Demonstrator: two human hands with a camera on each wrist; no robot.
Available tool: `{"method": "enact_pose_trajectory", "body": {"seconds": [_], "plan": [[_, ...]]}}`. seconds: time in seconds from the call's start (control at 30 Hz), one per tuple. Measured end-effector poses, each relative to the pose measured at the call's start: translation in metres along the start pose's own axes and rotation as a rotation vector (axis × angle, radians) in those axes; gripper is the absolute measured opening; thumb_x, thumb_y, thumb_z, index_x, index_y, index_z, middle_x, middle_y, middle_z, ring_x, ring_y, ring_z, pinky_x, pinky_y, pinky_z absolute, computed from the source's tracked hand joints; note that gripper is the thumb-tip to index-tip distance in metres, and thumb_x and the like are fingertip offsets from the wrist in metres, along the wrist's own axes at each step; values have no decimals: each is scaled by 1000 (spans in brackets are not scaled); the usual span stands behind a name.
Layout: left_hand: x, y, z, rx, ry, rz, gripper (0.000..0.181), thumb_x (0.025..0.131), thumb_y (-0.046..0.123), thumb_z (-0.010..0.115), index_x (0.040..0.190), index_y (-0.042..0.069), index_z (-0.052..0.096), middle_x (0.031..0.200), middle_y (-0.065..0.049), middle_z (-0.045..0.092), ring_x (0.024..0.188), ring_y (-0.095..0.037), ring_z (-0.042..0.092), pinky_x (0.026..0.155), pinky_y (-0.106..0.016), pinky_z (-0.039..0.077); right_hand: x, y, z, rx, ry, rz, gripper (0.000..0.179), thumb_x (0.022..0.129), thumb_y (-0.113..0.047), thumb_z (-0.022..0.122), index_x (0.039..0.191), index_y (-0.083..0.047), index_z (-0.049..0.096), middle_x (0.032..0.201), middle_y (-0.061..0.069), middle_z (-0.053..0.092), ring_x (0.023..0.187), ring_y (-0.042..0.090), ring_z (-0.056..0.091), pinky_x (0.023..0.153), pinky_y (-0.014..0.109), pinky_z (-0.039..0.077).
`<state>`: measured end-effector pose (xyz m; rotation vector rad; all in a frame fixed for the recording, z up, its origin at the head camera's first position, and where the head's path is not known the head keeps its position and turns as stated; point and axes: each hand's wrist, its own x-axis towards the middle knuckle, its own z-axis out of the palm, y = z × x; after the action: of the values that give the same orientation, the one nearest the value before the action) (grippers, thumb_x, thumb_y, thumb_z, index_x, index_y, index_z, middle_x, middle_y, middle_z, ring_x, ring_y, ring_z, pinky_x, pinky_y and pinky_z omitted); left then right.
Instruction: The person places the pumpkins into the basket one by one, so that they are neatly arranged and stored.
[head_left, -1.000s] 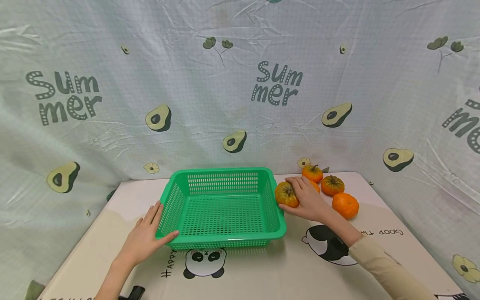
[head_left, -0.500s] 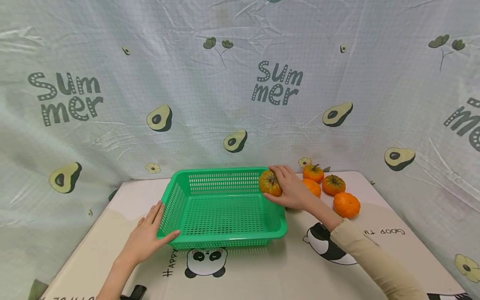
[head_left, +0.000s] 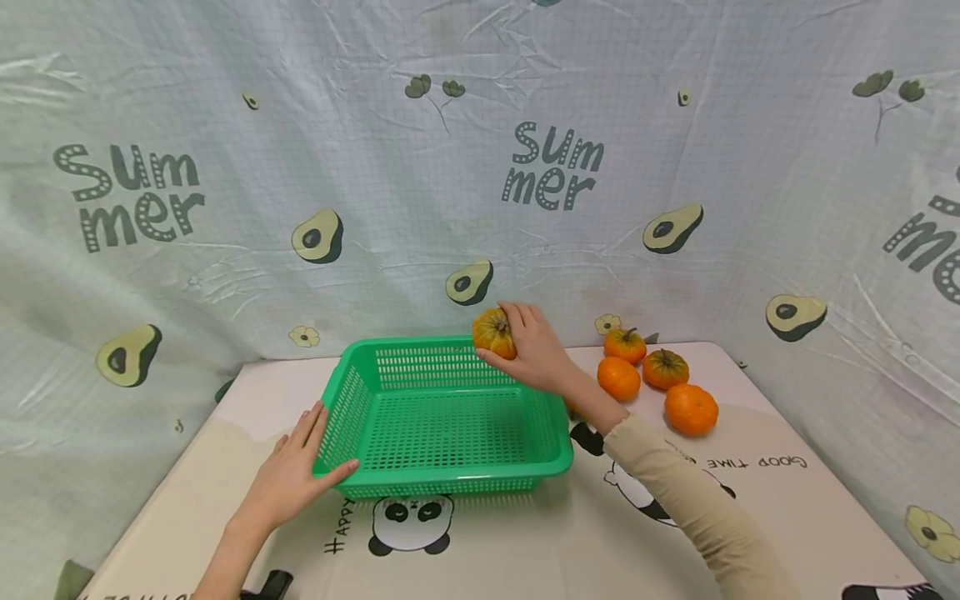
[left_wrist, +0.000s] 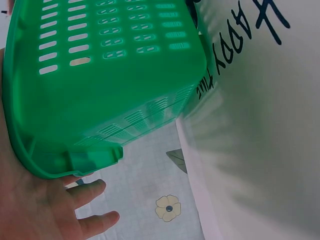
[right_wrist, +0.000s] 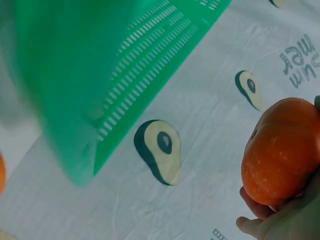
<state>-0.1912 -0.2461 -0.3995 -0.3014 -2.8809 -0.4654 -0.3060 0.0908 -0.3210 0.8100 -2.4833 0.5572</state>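
Note:
A green plastic basket (head_left: 457,478) with slotted walls stands on the table in the head view. My left hand (head_left: 281,483) rests on its left rim, thumb along the front corner and fingers extended. In the left wrist view, fingertips (left_wrist: 102,220) reach out straight past the rim. High over the basket's back right part, my right hand (head_left: 542,354) grips a small green-and-orange pumpkin (head_left: 492,333) by its side. The right wrist view shows this pumpkin's orange underside (right_wrist: 282,150), with fingers curled around it. The basket's inside shows only its bare slotted floor.
Right of the basket lie several small pumpkins: a plain orange one (head_left: 618,380), one with a stem (head_left: 625,345), a greenish one (head_left: 665,369) and a nearer orange one (head_left: 691,409). Another is mostly hidden behind my right forearm. A patterned curtain (head_left: 390,208) hangs behind the table.
My right hand has lifted the green-and-orange pumpkin from beside the basket and carried it up and left, over the right rim. My left hand and the basket have stayed in place.

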Motion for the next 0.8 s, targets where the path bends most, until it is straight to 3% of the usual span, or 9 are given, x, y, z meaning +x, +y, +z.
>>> {"method": "enact_pose_trajectory", "body": {"seconds": [0.43, 0.63, 0.8], "plan": [[-1, -1, -1, -3, 3, -1, 93, 80, 55, 53, 142, -2, 15, 147, -23, 16, 132, -43, 20, 101, -60, 21, 42, -19, 22, 89, 17, 184, 77, 83, -54, 51, 136, -4, 29, 127, 16, 41, 114, 29, 38, 95, 42, 38], [-1, 0, -2, 0, 1, 3, 92, 80, 55, 53, 142, -3, 16, 146, -23, 17, 131, -43, 20, 101, -60, 21, 47, -13, 40, 119, 52, 245, 69, 84, -49, 53, 131, -1, 36, 125, 17, 41, 113, 30, 39, 96, 43, 36], [0, 0, 0, 4, 4, 8, 92, 80, 55, 53, 142, -3, 16, 146, -23, 17, 131, -44, 21, 101, -60, 22, 46, -9, 52, 57, 37, 271, 69, 84, -50, 51, 129, 0, 38, 123, 17, 43, 113, 31, 40, 96, 42, 36]]}}
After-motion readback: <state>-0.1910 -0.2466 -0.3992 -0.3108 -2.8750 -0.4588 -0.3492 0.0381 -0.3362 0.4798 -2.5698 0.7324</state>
